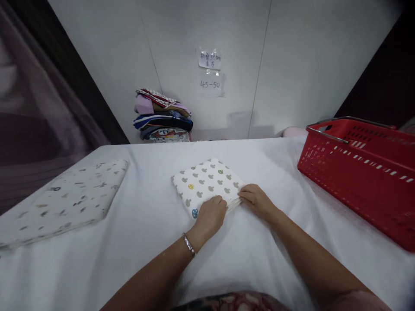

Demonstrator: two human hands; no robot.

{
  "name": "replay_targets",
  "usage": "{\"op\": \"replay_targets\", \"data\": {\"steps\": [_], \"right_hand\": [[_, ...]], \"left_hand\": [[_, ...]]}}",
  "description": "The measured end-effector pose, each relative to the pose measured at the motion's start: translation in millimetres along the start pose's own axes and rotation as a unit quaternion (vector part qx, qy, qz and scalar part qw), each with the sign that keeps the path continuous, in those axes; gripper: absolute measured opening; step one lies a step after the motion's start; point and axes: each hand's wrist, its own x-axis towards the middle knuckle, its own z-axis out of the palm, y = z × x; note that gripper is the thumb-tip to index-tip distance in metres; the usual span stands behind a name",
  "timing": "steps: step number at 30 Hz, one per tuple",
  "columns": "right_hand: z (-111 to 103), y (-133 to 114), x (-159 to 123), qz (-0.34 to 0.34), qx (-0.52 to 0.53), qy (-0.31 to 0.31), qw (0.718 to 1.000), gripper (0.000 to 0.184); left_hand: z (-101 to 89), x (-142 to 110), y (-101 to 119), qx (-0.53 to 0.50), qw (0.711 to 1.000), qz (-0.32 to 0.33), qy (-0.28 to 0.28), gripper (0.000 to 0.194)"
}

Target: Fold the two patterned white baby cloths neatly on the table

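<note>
A white folded cloth (pixel 209 181) printed with grey, yellow, green and blue mushrooms lies on the white-covered table, turned at an angle to me. My left hand (pixel 212 214), with a silver bracelet at the wrist, curls over the cloth's near edge. At the right corner, the fingers of my right hand (pixel 257 201) pinch the stacked layers together. Between both hands the layered edge shows. The undersides of my fingers are hidden.
A larger folded cloth (pixel 74 194) with a small dark print lies on the left. A red basket (pixel 359 172) with metal handles stands on the right. Against the wall is a pile of folded textiles (pixel 164 116). Paper notes (pixel 210 84) hang above the table (pixel 145 259).
</note>
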Motion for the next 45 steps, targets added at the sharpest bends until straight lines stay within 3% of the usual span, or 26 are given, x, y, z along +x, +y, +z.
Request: {"op": "replay_targets", "data": {"steps": [6,12,19,21,25,29,33,36,39,42,45], "right_hand": [[0,0,-2,0.018,0.044,0.013,0.999,0.02],[5,0,-2,0.088,0.123,0.045,0.988,0.017],[1,-12,41,0.085,0.135,0.073,0.985,0.022],[11,-14,53,0.059,0.099,0.044,0.992,0.028],[43,-10,57,0.066,-0.034,-0.093,0.993,0.049],[59,-4,47,0.093,-0.09,-0.167,0.977,0.057],[54,-6,48,0.106,-0.089,-0.188,0.973,0.055],[46,-8,62,0.133,-0.073,-0.208,0.966,0.052],[45,-5,81,0.147,-0.078,-0.161,0.973,0.052],[56,7,92,0.148,-0.106,-0.126,0.975,0.054],[73,20,92,0.148,-0.118,-0.161,0.969,0.056]], "left_hand": [[5.1,-6,2,0.018,0.999,0.012,0.041,0.018],[13.3,-10,4,0.053,0.997,0.009,0.046,0.016],[17.3,-19,7,0.043,0.997,0.018,0.066,0.014],[19.3,-22,9,0.041,0.996,0.017,0.073,0.015],[18.4,-29,10,0.022,0.996,0.016,0.079,0.018],[-0.3,-31,-3,-0.071,0.994,0.034,0.072,0.012],[-13.6,-23,-30,-0.107,0.985,-0.015,0.133,0.019],[-0.3,-20,-44,-0.076,0.985,-0.067,0.14,0.035],[19.7,-20,-49,-0.064,0.987,-0.083,0.125,0.042],[29.0,-22,-49,-0.061,0.986,-0.084,0.13,0.043],[29.0,-24,-48,-0.068,0.986,-0.082,0.131,0.043]]}}
